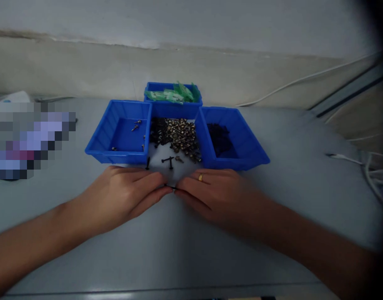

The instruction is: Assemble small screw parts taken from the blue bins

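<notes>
**Two hands meeting over a small dark part on a grey desk**

Head view: A grey desk is seen from above. The left hand and the right hand are laid palm down on it, fingertips brought together at the centre. A small dark part, thin and blurred, is pinched between the fingers of both hands, just above the desk surface; what kind of part it is cannot be told. A gold ring is worn on the right hand.

Just beyond the fingertips, a few loose black screws are scattered on the desk. Behind them a pile of brass-coloured and dark hardware is heaped between two blue bins. The left blue bin is seen to hold only a few small pieces. The right blue bin is filled with dark parts. A third blue bin is set behind the pile, with green plastic pieces in it. White cables are laid at the far right.
</notes>
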`<state>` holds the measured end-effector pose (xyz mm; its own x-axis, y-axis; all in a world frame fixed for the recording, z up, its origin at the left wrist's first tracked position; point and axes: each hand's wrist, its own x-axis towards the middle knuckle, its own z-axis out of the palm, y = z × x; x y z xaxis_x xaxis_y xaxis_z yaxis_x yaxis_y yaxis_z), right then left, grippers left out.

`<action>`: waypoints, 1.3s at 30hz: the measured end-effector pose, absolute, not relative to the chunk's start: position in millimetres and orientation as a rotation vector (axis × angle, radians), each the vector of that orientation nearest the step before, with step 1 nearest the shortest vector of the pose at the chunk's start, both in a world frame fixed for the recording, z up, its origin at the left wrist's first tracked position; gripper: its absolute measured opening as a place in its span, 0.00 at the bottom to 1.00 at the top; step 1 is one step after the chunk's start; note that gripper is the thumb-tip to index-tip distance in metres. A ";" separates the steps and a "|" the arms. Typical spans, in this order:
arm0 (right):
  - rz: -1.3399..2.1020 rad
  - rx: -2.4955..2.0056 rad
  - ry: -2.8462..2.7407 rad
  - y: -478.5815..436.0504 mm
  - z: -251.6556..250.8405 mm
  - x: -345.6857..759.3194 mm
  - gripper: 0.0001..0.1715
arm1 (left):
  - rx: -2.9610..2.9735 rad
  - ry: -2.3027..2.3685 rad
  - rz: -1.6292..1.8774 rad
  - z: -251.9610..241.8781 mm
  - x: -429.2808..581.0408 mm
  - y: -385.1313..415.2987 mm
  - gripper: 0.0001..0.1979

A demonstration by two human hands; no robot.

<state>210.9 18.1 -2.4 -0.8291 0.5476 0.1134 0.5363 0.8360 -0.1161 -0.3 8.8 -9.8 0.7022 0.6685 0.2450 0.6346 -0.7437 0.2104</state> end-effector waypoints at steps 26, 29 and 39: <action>0.235 -0.919 -2.862 22.8 0.2 206.2 0.08 | 2.955 0.916 0.547 -3.8 1.2 4.7 0.10; 0.219 -0.922 -2.854 23.2 -0.1 206.7 0.08 | 2.963 0.939 0.558 -4.4 1.0 4.5 0.09; 0.055 -0.828 -2.775 19.4 0.4 206.7 0.11 | 2.865 1.101 0.369 -7.4 0.9 6.0 0.11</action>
